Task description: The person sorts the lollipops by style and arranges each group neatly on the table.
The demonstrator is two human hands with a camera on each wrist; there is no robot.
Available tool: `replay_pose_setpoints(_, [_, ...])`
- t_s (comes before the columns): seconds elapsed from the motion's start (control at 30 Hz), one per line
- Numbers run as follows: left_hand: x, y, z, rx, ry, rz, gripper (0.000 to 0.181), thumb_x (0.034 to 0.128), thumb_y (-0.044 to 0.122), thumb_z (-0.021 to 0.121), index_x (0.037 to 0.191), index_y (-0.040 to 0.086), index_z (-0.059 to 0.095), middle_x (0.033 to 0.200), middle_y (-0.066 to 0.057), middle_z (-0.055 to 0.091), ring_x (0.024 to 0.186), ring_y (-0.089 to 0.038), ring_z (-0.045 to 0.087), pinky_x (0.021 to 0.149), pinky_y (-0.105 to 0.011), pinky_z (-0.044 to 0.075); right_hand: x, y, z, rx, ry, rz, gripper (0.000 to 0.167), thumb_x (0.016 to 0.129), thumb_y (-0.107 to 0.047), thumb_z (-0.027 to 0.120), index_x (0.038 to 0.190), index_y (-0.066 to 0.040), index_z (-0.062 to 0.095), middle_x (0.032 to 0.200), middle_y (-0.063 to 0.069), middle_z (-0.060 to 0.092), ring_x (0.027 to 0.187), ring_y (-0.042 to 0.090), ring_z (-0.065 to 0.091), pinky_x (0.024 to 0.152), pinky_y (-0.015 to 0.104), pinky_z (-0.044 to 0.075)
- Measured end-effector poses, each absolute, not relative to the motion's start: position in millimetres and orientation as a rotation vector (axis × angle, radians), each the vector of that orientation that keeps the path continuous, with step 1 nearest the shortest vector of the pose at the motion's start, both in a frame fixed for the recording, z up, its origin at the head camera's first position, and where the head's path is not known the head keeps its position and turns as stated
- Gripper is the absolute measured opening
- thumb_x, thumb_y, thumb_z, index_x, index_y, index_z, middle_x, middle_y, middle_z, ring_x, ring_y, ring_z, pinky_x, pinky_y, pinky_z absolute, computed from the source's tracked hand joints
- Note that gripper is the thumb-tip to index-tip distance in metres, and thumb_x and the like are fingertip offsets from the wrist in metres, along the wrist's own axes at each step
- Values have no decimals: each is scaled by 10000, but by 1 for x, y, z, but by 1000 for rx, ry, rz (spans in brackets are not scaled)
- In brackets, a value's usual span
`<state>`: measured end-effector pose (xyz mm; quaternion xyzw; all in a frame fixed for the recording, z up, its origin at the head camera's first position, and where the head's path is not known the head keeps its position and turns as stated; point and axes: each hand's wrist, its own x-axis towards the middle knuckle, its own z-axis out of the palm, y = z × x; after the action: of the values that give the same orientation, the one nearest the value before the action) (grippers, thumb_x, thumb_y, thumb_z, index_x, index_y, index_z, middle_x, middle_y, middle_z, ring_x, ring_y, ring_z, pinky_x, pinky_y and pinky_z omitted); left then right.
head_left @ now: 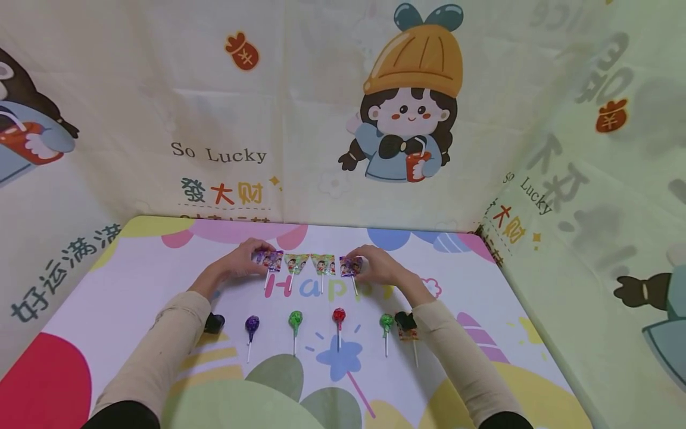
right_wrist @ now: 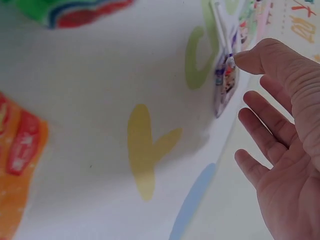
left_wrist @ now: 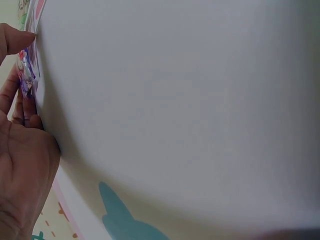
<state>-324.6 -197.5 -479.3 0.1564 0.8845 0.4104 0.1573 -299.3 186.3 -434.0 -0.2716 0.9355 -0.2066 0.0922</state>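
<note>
A row of several wrapped lollipops lies near the far side of the table. My left hand (head_left: pixel 242 260) holds the purple-wrapped lollipop (head_left: pixel 271 260) at the left end, its wrapper between thumb and fingers in the left wrist view. At the other end, my right hand (head_left: pixel 379 266) is at another purple-wrapped lollipop (head_left: pixel 351 266). The right wrist view shows that thumb at the wrapper and the other visible fingers spread apart; its index finger is mostly hidden. Two green-wrapped lollipops, one left (head_left: pixel 296 263) and one right (head_left: pixel 323 264), lie between the hands.
Closer in lies a second row: a dark purple lollipop (head_left: pixel 252 325), a green one (head_left: pixel 295 320), a red one (head_left: pixel 339 316), another green one (head_left: pixel 386 322) and an orange-wrapped one (head_left: pixel 407 333). A black object (head_left: pixel 214 323) sits beside the left sleeve. Printed cloth (head_left: pixel 311 119) hangs behind the table.
</note>
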Motion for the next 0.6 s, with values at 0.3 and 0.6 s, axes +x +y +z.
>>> replay_pose_setpoints(0.3, [-325,-197,-478,435,2535,1159,615,873,147,792,1405,35,505,1514,-242,340,1390,-434,321,1188,-633,240,-278,196,-426,-788,2783,-761,570,861,-84,794,1397,-74,600,1428,132,588,1377,343,492,1166,527,361])
replay_pose_setpoints(0.6, [-324,-198,-480,456,2531,1166,618,861,157,807,1395,36,521,1493,-245,354,1379,-440,333,1180,-639,245,-254,211,-424,-868,2801,-969,568,858,-54,793,1393,-70,605,1392,109,617,1345,338,521,1121,568,403])
